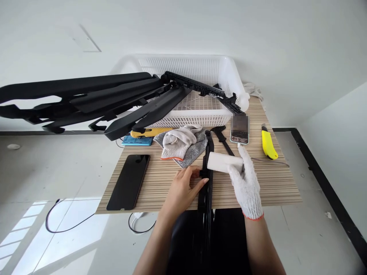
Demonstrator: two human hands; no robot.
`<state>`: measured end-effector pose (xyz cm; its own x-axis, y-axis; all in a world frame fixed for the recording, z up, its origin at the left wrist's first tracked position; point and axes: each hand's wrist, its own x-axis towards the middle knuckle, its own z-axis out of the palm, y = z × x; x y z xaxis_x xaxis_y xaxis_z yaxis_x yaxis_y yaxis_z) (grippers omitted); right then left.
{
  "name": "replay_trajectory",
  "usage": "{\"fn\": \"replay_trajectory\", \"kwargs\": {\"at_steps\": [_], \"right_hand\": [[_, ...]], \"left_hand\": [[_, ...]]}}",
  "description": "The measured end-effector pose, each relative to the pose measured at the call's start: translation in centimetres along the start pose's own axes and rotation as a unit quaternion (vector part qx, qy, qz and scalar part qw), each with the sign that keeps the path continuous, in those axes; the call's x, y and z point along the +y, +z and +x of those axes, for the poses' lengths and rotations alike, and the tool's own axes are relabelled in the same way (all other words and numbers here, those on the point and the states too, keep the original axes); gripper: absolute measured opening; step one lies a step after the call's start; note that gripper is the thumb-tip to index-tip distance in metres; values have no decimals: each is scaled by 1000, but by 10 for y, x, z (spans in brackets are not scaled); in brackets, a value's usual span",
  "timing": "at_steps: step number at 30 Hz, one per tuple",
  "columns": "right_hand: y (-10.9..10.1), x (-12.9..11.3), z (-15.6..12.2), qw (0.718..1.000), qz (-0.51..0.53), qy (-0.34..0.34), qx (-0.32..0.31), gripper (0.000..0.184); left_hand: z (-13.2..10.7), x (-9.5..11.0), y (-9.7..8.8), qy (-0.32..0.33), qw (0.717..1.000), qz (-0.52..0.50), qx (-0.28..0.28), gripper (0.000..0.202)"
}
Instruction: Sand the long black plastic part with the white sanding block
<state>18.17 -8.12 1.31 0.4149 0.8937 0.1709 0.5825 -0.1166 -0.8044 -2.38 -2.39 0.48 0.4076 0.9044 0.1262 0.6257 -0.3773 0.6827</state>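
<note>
A long black plastic trim strip [207, 198] lies across the table's front edge and runs down toward my lap. Bare, my left hand [183, 187] pinches the strip's left side between thumb and fingers, at a small black block on it. My right hand [246, 181] wears a white knit glove with an orange cuff edge. Its thumb and fingers grip a white rectangular block [222, 162], whose left end is just above the strip. What the block is made of I cannot tell.
Behind stands a white plastic basket [197, 118] with long black trim pieces [120, 91] jutting left. On the table [272, 187] are a black phone [128, 182], a grey cloth with a white glove [183, 141], a black caliper-like tool [222, 136], another phone [240, 131] and a yellow utility knife [268, 144].
</note>
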Motion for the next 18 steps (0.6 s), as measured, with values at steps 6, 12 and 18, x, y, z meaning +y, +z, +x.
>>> {"fn": "replay_trajectory", "kwargs": {"at_steps": [6,12,18], "right_hand": [[4,-13,3,999,40,16,8,64],[3,-15,5,995,34,89,-36,70],[4,-18,8,989,26,125,-69,69]], "left_hand": [[-2,8,-9,26,998,48,33,33],[71,71,-20,242,969,46,-16,36],[180,92,37,156,947,151,-239,61]]}}
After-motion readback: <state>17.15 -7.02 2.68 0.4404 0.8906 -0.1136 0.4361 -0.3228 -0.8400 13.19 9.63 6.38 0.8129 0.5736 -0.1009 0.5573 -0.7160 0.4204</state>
